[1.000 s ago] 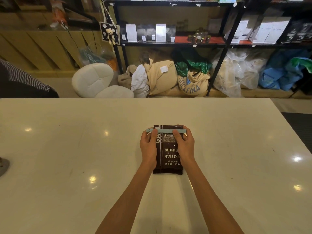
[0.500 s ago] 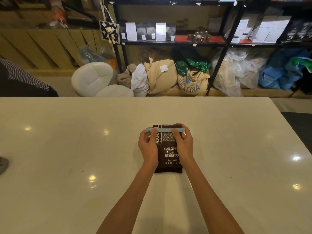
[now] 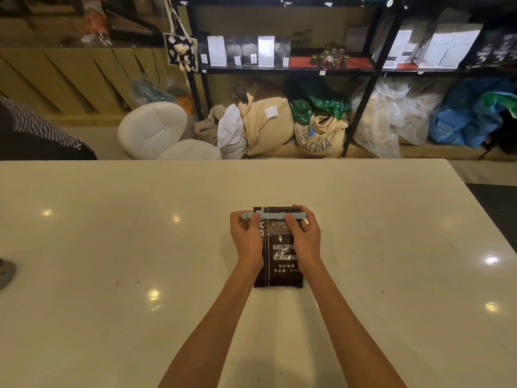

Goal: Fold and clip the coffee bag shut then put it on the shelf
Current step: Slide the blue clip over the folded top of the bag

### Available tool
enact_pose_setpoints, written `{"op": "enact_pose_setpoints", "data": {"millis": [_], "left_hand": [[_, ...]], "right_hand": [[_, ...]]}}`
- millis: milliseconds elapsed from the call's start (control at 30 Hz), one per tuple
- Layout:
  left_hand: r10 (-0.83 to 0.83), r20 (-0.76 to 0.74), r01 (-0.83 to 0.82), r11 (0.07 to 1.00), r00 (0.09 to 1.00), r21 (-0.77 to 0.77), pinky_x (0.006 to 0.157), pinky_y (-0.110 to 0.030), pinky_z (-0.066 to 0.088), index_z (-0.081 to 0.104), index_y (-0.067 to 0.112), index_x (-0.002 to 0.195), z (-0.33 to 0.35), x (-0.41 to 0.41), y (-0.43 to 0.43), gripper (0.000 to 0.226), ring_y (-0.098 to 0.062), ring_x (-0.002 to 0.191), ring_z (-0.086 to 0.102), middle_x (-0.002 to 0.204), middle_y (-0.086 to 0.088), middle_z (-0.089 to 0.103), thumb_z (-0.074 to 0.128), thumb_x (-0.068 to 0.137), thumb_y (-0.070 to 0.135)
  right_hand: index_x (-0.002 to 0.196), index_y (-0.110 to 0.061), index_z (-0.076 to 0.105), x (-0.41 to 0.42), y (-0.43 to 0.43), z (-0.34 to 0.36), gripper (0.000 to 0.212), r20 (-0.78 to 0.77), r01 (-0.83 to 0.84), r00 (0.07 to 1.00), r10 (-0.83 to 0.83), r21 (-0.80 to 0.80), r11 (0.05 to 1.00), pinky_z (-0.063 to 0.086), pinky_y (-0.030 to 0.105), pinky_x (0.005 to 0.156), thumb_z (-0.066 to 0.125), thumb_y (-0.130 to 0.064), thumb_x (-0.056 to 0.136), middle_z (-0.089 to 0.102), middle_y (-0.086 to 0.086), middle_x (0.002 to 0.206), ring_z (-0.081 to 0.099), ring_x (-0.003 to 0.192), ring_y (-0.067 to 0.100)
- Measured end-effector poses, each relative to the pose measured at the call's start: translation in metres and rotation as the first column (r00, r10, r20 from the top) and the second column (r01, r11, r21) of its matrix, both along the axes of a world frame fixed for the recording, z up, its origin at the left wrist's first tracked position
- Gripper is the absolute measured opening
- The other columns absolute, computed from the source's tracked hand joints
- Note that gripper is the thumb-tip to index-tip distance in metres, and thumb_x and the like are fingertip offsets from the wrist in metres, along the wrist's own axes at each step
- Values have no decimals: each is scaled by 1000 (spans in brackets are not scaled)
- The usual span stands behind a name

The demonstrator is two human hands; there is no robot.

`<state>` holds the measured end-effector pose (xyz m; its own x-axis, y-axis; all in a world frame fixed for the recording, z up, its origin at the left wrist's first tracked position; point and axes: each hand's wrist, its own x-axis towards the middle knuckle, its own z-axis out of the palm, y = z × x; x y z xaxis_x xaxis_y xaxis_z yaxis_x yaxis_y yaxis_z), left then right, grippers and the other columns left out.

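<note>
A dark brown coffee bag (image 3: 279,256) with white print lies flat on the white table (image 3: 112,247), its folded top pointing away from me. A pale blue bar clip (image 3: 272,215) runs across that folded top. My left hand (image 3: 247,238) pinches the clip's left end, thumb on top. My right hand (image 3: 303,236) pinches the clip's right part, fingers curled around the bag's edge. The black metal shelf (image 3: 279,70) stands beyond the table with rows of white and dark bags on it.
Burlap and plastic sacks (image 3: 319,130) fill the floor level under the shelf. A white padded stool (image 3: 156,130) stands behind the table's far edge. A person's striped sleeve (image 3: 36,133) shows at far left. A grey object (image 3: 5,273) sits at the table's left edge.
Both hands stay on the clip and bag; the clip has settled slightly along the folded top. The bag has barely moved.
</note>
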<state>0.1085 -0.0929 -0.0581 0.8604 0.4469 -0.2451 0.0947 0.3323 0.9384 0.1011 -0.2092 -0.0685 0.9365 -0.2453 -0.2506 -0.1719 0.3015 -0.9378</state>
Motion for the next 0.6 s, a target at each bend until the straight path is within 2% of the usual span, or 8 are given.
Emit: {"op": "enact_pose_setpoints", "data": {"millis": [67, 167, 267, 367, 467, 533, 600], "left_hand": [[-27, 4, 27, 1000, 1000, 14, 55, -20, 56, 51, 22, 88, -1, 0, 1, 16, -18, 79, 65, 91, -6, 63, 60, 96, 11], [-145, 8, 145, 989, 989, 37, 57, -22, 57, 50, 24, 99, -3, -2, 3, 8, -13, 77, 70, 97, -4, 64, 57, 98, 20], [-301, -17, 301, 952, 954, 47, 61, -26, 59, 44, 21, 120, -5, -6, 7, 25, -10, 80, 74, 107, -4, 64, 54, 99, 32], [-409, -102, 420, 895, 907, 147, 64, -21, 59, 46, 21, 124, -12, -14, 7, 33, -13, 88, 72, 114, -6, 66, 55, 97, 37], [-346, -113, 363, 901, 932, 236, 64, -20, 57, 51, 21, 115, -17, -21, 6, 22, -10, 85, 72, 107, -7, 69, 52, 99, 36], [-277, -107, 296, 918, 955, 264, 61, -16, 55, 51, 18, 113, -16, -21, 6, 21, -6, 83, 69, 102, -4, 68, 48, 101, 35], [-231, -76, 243, 926, 970, 288, 55, -11, 52, 52, 16, 112, -11, -19, 6, 24, 0, 76, 69, 96, 0, 68, 45, 102, 36]], "right_hand": [[117, -32, 61, -1, 0, 0, 31, 2, 1, 1000, -1, 6, 1000, 62, 32, 64, 73, -31, 89, 74, 12, 104, 77, 86, 21], [114, -33, 62, -1, 1, 0, 30, 6, 20, 1000, -20, 10, 1000, 61, 29, 62, 74, -33, 87, 75, 10, 103, 77, 84, 20], [111, -34, 64, -1, 1, -1, 26, 0, 38, 999, -38, 24, 999, 61, 28, 63, 73, -34, 87, 76, 9, 103, 77, 85, 20], [120, -29, 64, 0, -2, -2, 29, -4, 34, 999, -34, 36, 999, 60, 26, 63, 68, -34, 92, 76, 6, 105, 77, 87, 17], [131, -24, 56, -2, -6, -1, 40, -24, -122, 992, 122, -21, 992, 60, 25, 64, 59, -43, 96, 74, 7, 110, 76, 88, 16], [129, -29, 52, -8, -4, 0, 44, -54, -250, 968, 245, -155, 956, 59, 22, 66, 58, -53, 93, 73, 2, 112, 75, 89, 10], [124, -35, 49, -17, 4, -2, 43, -51, -247, 968, 244, -336, 909, 58, 19, 70, 61, -57, 89, 71, -8, 110, 73, 89, 5]]}}
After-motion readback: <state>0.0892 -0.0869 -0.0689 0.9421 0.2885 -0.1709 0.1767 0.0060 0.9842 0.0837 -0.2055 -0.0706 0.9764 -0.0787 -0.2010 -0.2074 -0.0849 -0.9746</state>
